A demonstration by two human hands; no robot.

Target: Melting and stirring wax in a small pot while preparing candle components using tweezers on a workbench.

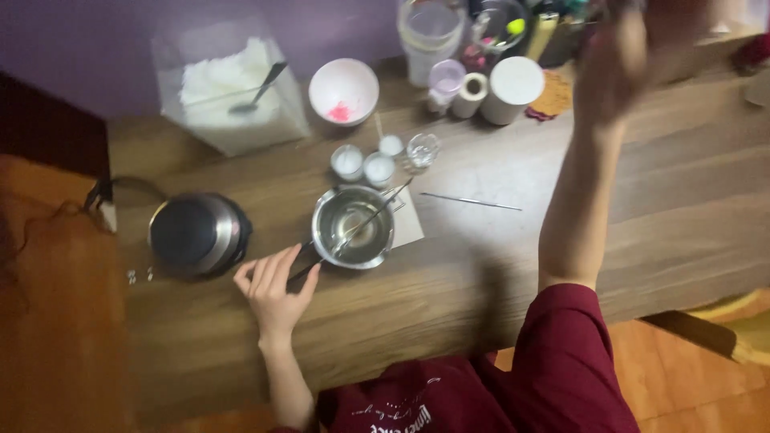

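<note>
Both hands are busy: the left hand (pixel 274 282) closes thumb and fingers on the dark handle of the pot (pixel 353 227), while the right hand (pixel 622 64) is raised over the far side of the desk (pixel 642 200), blurred, so its grip cannot be told. A thin tool (pixel 365 220) rests across the pot's rim. Left of the pot sits a round black heater (pixel 196 232); beyond the pot stand three small white cups (pixel 365 164) and a clear glass (pixel 422 149). Right of the pot lies a metal rod (pixel 472 201). With only one hand on the handle, a jolt could slop the pot's liquid or tip the tool out.
</note>
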